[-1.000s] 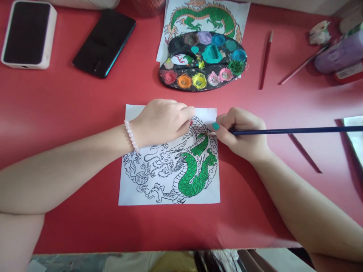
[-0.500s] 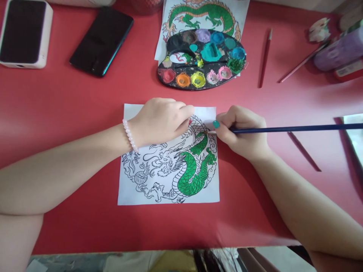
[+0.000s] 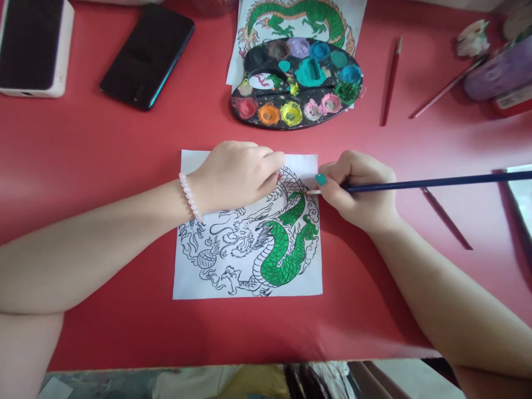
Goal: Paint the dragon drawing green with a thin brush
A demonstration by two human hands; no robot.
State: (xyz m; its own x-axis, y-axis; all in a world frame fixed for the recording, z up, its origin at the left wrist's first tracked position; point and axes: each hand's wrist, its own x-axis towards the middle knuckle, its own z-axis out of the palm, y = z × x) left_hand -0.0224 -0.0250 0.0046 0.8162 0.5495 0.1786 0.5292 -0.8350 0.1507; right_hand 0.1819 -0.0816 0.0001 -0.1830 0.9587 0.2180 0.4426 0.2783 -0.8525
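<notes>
A white sheet with a line-drawn dragon [image 3: 279,260] lies in front of me, part of its body painted green. My left hand [image 3: 241,174] rests on the upper part of the sheet, its fingers curled in and nothing seen in them; a pale bead bracelet [image 3: 190,197] circles the wrist. At the sheet's right edge my right hand [image 3: 357,188] pinches a dark blue paintbrush [image 3: 440,181]. The brush tip touches the dragon's body at the upper end of the green part. Above the sheet sits a black paint palette [image 3: 286,100] with several colours.
The palette overlaps another dragon picture [image 3: 353,22], painted green and orange. A black phone [image 3: 147,55] and a white device with a dark screen [image 3: 33,44] lie upper left. To the right are a red brush [image 3: 392,80], other brushes, a purple bottle [image 3: 496,75] and crumpled tissue [image 3: 472,39].
My right hand has shifted slightly up and to the right, and the brush's back end has risen a little. My left hand stays on the sheet.
</notes>
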